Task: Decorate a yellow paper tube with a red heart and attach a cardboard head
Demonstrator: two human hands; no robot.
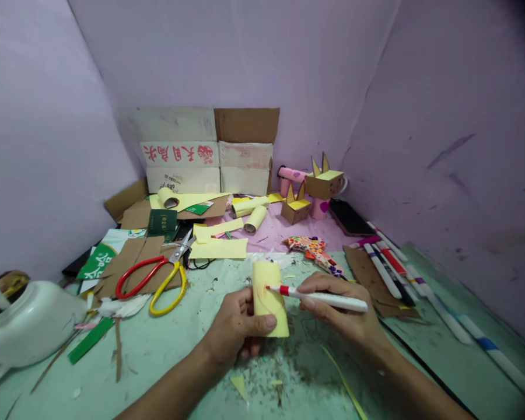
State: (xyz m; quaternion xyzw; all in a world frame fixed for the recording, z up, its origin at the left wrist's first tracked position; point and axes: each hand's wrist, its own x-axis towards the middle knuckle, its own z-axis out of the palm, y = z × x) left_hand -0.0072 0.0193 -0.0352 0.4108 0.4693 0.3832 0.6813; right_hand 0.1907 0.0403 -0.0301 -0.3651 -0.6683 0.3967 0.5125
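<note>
My left hand (238,321) grips a yellow paper-covered tube (269,318), thumb on its front and fingers behind it. The tube stands roughly upright above the green table. A thin reddish curved line shows on its surface. In my right hand (339,300) is a white marker pen (328,297) with a red band, held like a pencil. Its tip touches the tube at the line. Small yellow paper scraps (238,385) lie on the table below my hands.
Scissors (172,262) with red and yellow handles lie left on cardboard. More yellow tubes (256,219) and small eared box figures (296,205) stand behind. Markers (382,271), cardboard and a phone (352,217) line the right side. A white teapot-like vessel (35,324) is at left.
</note>
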